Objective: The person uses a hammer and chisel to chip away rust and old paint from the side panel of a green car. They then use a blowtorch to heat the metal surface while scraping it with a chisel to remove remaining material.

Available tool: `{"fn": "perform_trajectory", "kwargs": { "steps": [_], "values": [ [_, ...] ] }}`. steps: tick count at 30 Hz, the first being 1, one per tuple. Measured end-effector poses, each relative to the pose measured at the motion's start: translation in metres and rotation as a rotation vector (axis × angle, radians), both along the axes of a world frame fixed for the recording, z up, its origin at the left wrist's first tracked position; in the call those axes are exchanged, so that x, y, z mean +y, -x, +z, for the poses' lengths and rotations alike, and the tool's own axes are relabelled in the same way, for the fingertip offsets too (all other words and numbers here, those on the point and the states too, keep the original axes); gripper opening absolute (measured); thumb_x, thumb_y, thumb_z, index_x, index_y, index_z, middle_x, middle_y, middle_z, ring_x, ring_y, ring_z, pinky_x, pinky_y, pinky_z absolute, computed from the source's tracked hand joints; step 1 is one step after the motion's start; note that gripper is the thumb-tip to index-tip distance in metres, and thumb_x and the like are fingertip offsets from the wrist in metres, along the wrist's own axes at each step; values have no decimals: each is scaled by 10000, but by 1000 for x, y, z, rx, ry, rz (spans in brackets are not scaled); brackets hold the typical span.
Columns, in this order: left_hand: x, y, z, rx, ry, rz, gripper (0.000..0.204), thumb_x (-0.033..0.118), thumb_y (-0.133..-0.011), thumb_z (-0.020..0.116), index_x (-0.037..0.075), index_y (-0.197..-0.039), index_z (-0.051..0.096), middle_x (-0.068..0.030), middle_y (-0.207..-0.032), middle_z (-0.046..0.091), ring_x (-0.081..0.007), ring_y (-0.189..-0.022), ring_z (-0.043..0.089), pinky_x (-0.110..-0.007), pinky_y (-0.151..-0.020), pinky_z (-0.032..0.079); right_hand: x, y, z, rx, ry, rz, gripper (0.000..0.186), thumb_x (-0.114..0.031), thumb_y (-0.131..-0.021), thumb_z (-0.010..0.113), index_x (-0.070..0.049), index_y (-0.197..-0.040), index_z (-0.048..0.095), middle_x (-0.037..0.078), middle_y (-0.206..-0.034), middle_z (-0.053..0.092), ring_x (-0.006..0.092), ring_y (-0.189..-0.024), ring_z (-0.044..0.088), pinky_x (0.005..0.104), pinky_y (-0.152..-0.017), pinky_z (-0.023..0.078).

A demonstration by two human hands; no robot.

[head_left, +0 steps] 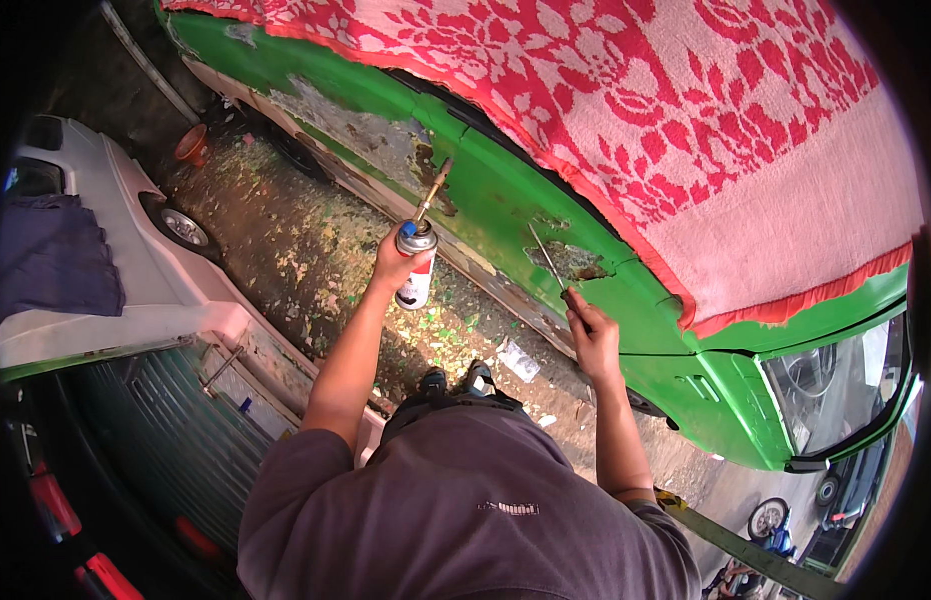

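Observation:
My left hand (388,268) is wrapped round a blowtorch (418,262), a white and red gas can with a blue knob and a brass-coloured nozzle. Its nozzle points up toward the side of a green vehicle (486,160); I cannot make out a flame. In my right hand (595,338) is a screwdriver-like tool (548,256) with a dark handle and a long thin metal shaft. The shaft reaches over the green panel beside a patch of peeled paint (584,262). Whether its tip touches the metal I cannot tell. A larger stripped area (361,130) shows farther left.
A red and pink floral cloth (686,130) drapes over the vehicle. Paint flakes litter the ground (276,225) below it. A pale vehicle (116,235) stands close on my left, with a dark cloth (56,255) on it. An orange pot (192,146) and a motorcycle (771,525) are farther off.

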State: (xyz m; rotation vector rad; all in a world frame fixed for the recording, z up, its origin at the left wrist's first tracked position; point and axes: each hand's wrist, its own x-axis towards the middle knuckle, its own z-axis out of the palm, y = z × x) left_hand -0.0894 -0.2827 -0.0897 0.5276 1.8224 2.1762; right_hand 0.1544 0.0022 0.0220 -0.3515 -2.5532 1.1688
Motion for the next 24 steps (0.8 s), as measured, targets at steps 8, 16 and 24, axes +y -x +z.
{"fn": "perform_trajectory", "kwargs": {
  "steps": [8, 16, 24],
  "values": [
    [7, -12, 5, -3, 24, 7, 455, 119, -742, 804, 42, -1124, 570, -27, -1009, 650, -124, -917, 615, -305, -850, 512, 10, 9, 2, 20, 40, 48, 374, -51, -900, 646, -74, -1273, 645, 158, -844, 668, 209, -702, 615, 325, -710, 500],
    [2, -9, -4, -39, 16, -32, 479, 109, -728, 801, 41, -1138, 563, -27, -1022, 647, -120, -931, 615, -302, -870, 500, 19, 12, 0, 15, 27, 46, 384, -36, -902, 636, -61, -1285, 632, 163, -883, 686, 197, -754, 648, 309, -733, 509],
    [-3, 0, -1, -33, 4, -118, 564, 135, -711, 820, 18, -1190, 545, -30, -1036, 640, -122, -942, 614, -303, -886, 500, -12, 19, 1, 48, 125, -30, 386, -12, -914, 616, -34, -1299, 613, 160, -1030, 719, 198, -913, 689, 299, -847, 514]
  ]
}}
